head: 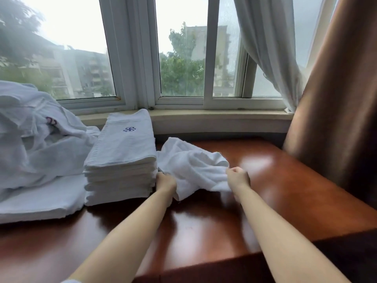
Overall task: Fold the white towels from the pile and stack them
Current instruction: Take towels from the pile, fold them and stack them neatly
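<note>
Far left: loose pile of white towels (30, 139), rumpled and heaped high on the table (204, 231), reaching up against the window sill. A dark embroidered mark shows on one fold of it. Under the pile's near edge lies a flat folded towel (40, 203), one layer on the table top.

Just right of the pile: stack of folded towels (122, 160), many layers, edges roughly aligned, blue monogram (129, 129) on the top one. Stack touches the pile on its left side and stands at the table's back edge.

Centre: left hand (165, 183), fingers curled, gripping the near left corner of a crumpled white towel (191, 166). Hand sits right against the lower front corner of the stack. The crumpled towel lies bunched on the table between the two hands, its far end lifted and touching the stack's right side.

Right of centre: right hand (238, 178), fist closed, pinching the towel's right edge; a fold of cloth hangs below the wrist. Both forearms are bare and stretched out over the glossy red-brown table.

Behind: white-framed window (179, 58) with trees and buildings outside. Upper right: white sheer curtain (265, 48), then a brown drape (336, 99) running down past the table's right edge.
</note>
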Available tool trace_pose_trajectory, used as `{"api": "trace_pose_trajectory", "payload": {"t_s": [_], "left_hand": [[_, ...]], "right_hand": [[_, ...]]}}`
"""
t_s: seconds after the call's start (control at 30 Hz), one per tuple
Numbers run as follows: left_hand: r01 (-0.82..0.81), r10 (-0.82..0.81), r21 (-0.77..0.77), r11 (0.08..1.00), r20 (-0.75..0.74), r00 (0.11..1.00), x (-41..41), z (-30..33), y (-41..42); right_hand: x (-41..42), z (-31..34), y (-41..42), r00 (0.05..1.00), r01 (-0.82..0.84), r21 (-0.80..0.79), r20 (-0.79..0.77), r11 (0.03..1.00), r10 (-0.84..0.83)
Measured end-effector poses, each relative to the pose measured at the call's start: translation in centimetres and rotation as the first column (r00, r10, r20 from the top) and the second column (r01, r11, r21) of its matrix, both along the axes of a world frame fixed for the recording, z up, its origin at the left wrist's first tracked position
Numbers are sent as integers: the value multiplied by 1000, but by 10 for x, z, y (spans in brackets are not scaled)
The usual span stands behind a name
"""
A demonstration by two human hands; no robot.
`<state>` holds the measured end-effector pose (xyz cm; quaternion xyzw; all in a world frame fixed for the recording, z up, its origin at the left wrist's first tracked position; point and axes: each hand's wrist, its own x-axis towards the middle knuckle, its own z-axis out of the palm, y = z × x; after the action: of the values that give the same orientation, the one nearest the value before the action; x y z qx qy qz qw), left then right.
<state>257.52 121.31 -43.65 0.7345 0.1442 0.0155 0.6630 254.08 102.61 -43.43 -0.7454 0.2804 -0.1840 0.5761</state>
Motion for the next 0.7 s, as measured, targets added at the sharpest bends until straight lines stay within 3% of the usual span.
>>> {"api": "trace_pose_trajectory", "payload": {"t_s": [0.07, 0.13, 0.23, 0.3, 0.33, 0.4, 0.5, 0.53, 0.6, 0.7], "left_hand": [[-18, 18, -16, 1000, 35, 999, -14, 2, 1], [-9, 11, -56, 998, 29, 1000, -26, 7, 4], [212, -198, 84, 974, -152, 968, -43, 18, 21], [480, -407, 78, 874, -423, 810, -58, 28, 37], [568, -431, 124, 813, -527, 732, -65, 31, 45], [654, -386, 293, 698, -615, 688, -72, 33, 54], [631, -263, 672, 388, -576, 774, -84, 34, 57], [557, -260, 755, 346, -494, 830, -84, 31, 58], [412, -237, 807, 424, -340, 910, -83, 21, 64], [278, -228, 854, 439, -193, 954, -94, 12, 67]], "right_hand": [[-13, 11, -3, 969, 231, 40, 75, 972, -234], [-27, 20, -6, 881, 453, 115, 95, 884, -464], [-46, 21, -14, 842, 539, -17, -1, 842, -539], [-57, 18, -17, 903, 370, -239, -136, 898, -408], [-62, 15, -16, 920, 231, -329, -233, 916, -316], [-72, 10, -7, 886, -56, -396, -442, 917, -137], [-82, -1, 17, 851, -181, -435, -519, 882, -82], [-85, -4, 25, 872, -190, -506, -481, 841, -92], [-88, -9, 35, 897, -302, -642, -442, 705, -18], [-97, -9, 42, 800, -580, -701, -586, 416, 127]]}}
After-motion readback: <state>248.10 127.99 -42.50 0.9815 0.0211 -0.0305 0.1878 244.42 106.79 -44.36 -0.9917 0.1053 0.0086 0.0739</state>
